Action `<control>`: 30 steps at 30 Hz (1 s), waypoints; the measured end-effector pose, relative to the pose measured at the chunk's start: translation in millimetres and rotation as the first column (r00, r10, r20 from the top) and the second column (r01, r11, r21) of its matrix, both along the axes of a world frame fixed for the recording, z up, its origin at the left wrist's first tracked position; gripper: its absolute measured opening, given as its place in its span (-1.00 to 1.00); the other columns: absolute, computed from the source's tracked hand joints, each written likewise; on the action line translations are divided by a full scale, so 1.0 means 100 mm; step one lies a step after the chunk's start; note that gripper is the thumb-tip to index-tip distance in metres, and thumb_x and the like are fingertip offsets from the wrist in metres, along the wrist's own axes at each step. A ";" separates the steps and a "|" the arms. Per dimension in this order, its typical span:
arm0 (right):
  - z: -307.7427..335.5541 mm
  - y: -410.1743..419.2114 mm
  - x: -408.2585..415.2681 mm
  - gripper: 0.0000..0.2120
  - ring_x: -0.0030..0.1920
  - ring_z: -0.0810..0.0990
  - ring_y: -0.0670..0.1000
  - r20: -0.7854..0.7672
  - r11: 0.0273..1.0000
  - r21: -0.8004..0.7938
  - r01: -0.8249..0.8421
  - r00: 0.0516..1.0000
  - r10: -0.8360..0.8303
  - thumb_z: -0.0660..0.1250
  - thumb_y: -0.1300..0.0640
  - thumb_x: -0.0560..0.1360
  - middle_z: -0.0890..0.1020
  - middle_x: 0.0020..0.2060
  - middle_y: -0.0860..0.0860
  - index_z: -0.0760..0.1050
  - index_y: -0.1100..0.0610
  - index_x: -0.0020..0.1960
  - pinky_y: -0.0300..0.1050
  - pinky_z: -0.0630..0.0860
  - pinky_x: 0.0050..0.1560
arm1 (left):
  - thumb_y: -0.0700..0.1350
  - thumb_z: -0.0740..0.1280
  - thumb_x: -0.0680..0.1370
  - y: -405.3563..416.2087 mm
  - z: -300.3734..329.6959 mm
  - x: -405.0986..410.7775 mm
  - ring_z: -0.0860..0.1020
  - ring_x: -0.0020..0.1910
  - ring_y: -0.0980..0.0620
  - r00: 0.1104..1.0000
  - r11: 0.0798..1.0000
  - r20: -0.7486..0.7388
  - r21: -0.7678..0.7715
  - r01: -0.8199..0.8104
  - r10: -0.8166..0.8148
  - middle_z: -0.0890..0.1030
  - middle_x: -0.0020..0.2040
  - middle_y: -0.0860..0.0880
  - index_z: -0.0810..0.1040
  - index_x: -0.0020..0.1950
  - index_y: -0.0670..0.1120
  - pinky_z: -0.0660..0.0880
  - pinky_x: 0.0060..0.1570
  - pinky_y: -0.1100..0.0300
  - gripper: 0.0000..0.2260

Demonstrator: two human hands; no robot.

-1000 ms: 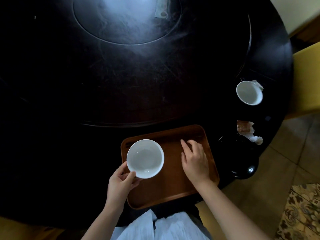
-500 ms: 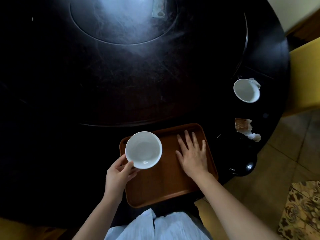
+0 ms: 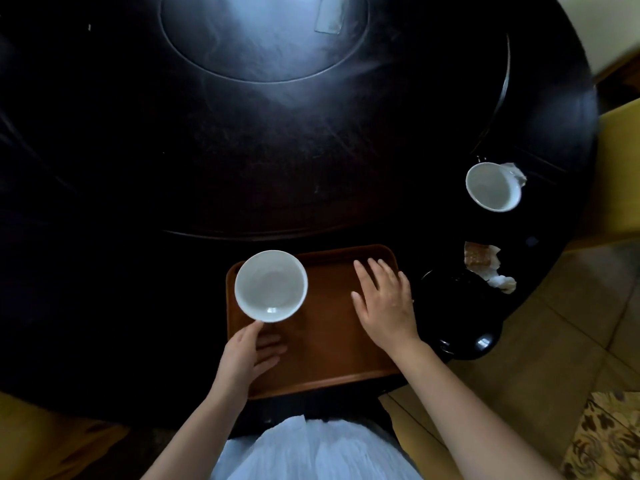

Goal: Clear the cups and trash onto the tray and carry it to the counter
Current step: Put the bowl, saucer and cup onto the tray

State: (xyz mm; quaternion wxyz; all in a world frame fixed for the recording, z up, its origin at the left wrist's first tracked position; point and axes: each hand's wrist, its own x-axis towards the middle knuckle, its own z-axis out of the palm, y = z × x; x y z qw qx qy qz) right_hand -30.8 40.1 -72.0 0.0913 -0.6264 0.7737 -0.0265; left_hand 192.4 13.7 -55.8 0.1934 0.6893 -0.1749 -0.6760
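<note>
A brown tray lies at the near edge of the round dark table. A white bowl stands in the tray's far left corner. My left hand is just behind the bowl, thumb tip at its rim, fingers spread and loose on the tray. My right hand lies flat on the right side of the tray, fingers apart, holding nothing. A white cup sits at the table's right edge, with a crumpled tissue beside it. Crumpled wrapper trash lies nearer, right of the tray.
A glossy black dish sits between the tray and the trash. A slip of paper lies on the turntable at the far middle. A yellow chair stands at the right, with tiled floor and a patterned rug below.
My left hand carried the white bowl toward the tray's far left corner, and its fingers came out from under it. My right hand spread flat and slid right.
</note>
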 end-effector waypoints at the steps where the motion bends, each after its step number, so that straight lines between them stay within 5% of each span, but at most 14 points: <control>1: 0.04 0.02 -0.07 -0.56 0.32 0.43 0.14 0.016 0.999 -0.032 -0.006 1.000 0.007 0.14 -0.01 0.51 0.50 0.27 0.14 0.33 0.11 0.35 0.17 0.39 0.27 | -0.07 0.17 0.58 0.04 0.01 -0.08 0.64 -0.19 -0.10 0.999 0.998 0.004 0.028 0.051 -0.051 0.64 -0.08 -0.21 0.49 0.02 -0.16 0.53 -0.24 0.11 -0.80; 4: 0.19 0.08 -0.38 -0.60 0.15 0.55 0.08 0.042 0.993 -0.118 -0.028 0.999 0.033 0.05 0.00 0.51 0.60 0.09 0.10 0.48 0.14 0.20 0.02 0.51 0.12 | -0.13 0.19 0.57 0.12 0.10 -0.41 0.64 -0.25 -0.02 0.953 0.951 0.068 -0.072 0.300 -0.295 0.66 -0.14 -0.12 0.53 0.03 -0.15 0.56 -0.23 0.15 -0.84; 6: 0.29 0.12 -0.66 -0.63 0.07 0.57 0.08 0.050 0.983 -0.181 -0.019 0.998 0.029 0.09 0.02 0.49 0.61 0.02 0.08 0.52 0.16 0.14 -0.01 0.54 0.01 | -0.13 0.23 0.54 0.15 0.19 -0.70 0.64 -0.20 0.04 0.871 0.840 0.202 -0.239 0.488 -0.449 0.66 -0.14 -0.04 0.56 0.01 -0.07 0.58 -0.10 0.09 -0.86; 9: 0.39 0.13 -1.19 -0.66 0.05 0.57 0.11 0.036 0.965 -0.258 0.038 0.999 -0.030 0.15 0.05 0.47 0.60 0.03 0.09 0.52 0.17 0.14 0.03 0.56 -0.04 | -0.04 0.25 0.53 0.09 0.29 -1.21 0.57 -0.06 0.14 0.610 0.473 0.544 -0.388 0.791 -0.576 0.60 -0.05 0.09 0.52 0.10 0.00 0.48 -0.07 0.27 -0.83; 13: 0.45 0.03 -1.93 -0.63 0.15 0.51 0.19 -0.027 0.962 -0.251 0.103 0.993 -0.113 0.33 0.14 0.44 0.56 0.16 0.15 0.46 0.18 0.24 0.09 0.57 -0.06 | -0.04 0.24 0.51 0.00 0.24 -1.95 0.55 0.03 -0.01 0.373 0.026 0.829 -0.399 0.917 -0.417 0.56 0.08 -0.01 0.43 0.28 -0.07 0.52 -0.15 0.15 -0.66; 15: 0.45 -0.05 -2.22 -0.56 0.21 0.48 0.22 -0.081 0.977 -0.198 0.082 0.992 -0.099 0.37 0.15 0.42 0.51 0.23 0.20 0.43 0.19 0.28 0.11 0.58 -0.08 | -0.06 0.27 0.49 -0.01 0.15 -2.26 0.56 0.07 -0.10 0.245 -0.129 0.903 -0.306 0.943 -0.353 0.56 0.13 -0.09 0.40 0.32 -0.13 0.54 -0.16 0.08 -0.59; 17: 0.42 -0.12 -2.43 -0.52 0.26 0.44 0.22 -0.111 0.992 -0.124 0.038 0.992 -0.052 0.36 0.14 0.44 0.45 0.29 0.21 0.37 0.18 0.34 0.11 0.58 -0.07 | -0.03 0.25 0.50 -0.01 0.05 -2.49 0.47 0.23 -0.12 0.108 -0.210 0.936 -0.187 0.960 -0.336 0.47 0.27 -0.12 0.28 0.42 -0.14 0.50 0.03 0.06 -0.49; 20: 0.36 -0.24 -2.60 -0.52 0.29 0.41 0.22 -0.108 0.997 -0.070 -0.030 0.994 0.022 0.34 0.17 0.46 0.44 0.31 0.21 0.35 0.18 0.36 0.11 0.57 -0.05 | -0.02 0.25 0.52 -0.01 -0.07 -2.67 0.24 0.42 -0.10 -0.058 -0.249 0.929 -0.038 0.968 -0.364 0.26 0.45 -0.12 0.06 0.50 -0.13 0.30 0.31 0.03 -0.37; 23: 0.28 -0.33 -2.69 -0.61 0.17 0.51 0.22 -0.102 0.992 -0.084 -0.097 0.991 0.088 0.33 0.25 0.44 0.57 0.15 0.21 0.45 0.23 0.26 0.11 0.62 -0.13 | -0.03 0.27 0.51 -0.04 -0.11 -2.74 0.23 0.41 -0.10 -0.089 -0.234 0.911 -0.008 0.972 -0.402 0.27 0.43 -0.12 0.05 0.50 -0.15 0.30 0.30 0.06 -0.35; 26: 0.23 -0.39 -2.72 -0.75 -0.05 0.59 0.21 -0.109 0.985 -0.113 -0.134 0.987 0.122 0.36 0.32 0.38 0.66 -0.14 0.17 0.54 0.24 0.06 0.05 0.62 -0.33 | -0.07 0.32 0.47 -0.08 -0.12 -2.73 0.38 0.25 -0.09 0.006 -0.171 0.881 -0.099 0.980 -0.473 0.41 0.25 -0.10 0.24 0.42 -0.12 0.43 0.12 0.08 -0.45; 30: 0.19 -0.45 -2.75 -0.85 -0.24 0.57 0.20 -0.049 0.983 -0.148 -0.107 0.994 0.100 0.41 0.43 0.27 0.60 -0.35 0.15 0.54 0.26 -0.22 -0.07 0.52 -0.50 | -0.18 0.29 0.46 -0.15 -0.10 -2.69 0.56 -0.06 -0.09 0.243 0.095 0.754 -0.235 0.967 -0.610 0.58 -0.04 -0.09 0.52 0.04 -0.14 0.54 -0.13 0.00 -0.83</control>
